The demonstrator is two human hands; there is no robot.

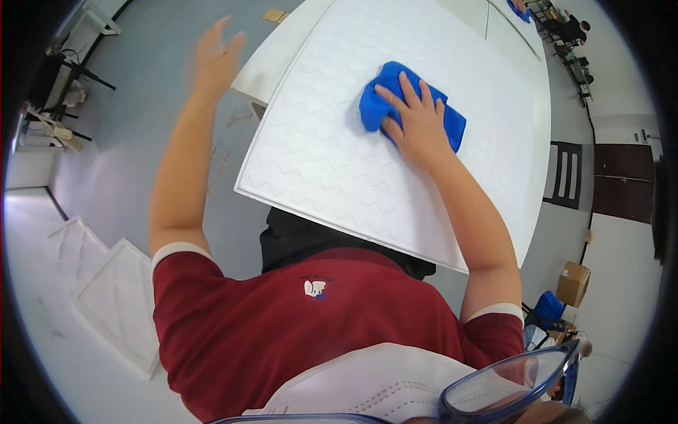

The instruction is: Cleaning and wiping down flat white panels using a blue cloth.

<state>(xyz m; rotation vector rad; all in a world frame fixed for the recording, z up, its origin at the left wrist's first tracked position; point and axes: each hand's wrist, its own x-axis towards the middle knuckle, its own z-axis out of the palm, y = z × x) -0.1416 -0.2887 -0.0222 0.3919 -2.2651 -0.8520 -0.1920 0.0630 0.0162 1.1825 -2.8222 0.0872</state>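
Note:
A large white panel (318, 143) with an embossed zigzag pattern lies on a white table (253, 79), its near corner and edge jutting out past the tabletop towards my body. My right hand (418, 122) rests on a crumpled blue cloth (389, 79) and presses it against the panel with the fingers spread. The palm hides part of the cloth. Off the panel's left side, above the floor, my left hand (217, 58) is raised. It is slightly blurred, with fingers apart and nothing in it.
Another person's hand (520, 5) with a blue cloth is at the table's far right. White panels (116, 307) lean at the left wall. A cardboard box (573, 283) and bags stand at the right. A person (572, 29) sits farther back. Dark double doors (624, 183) are at the right.

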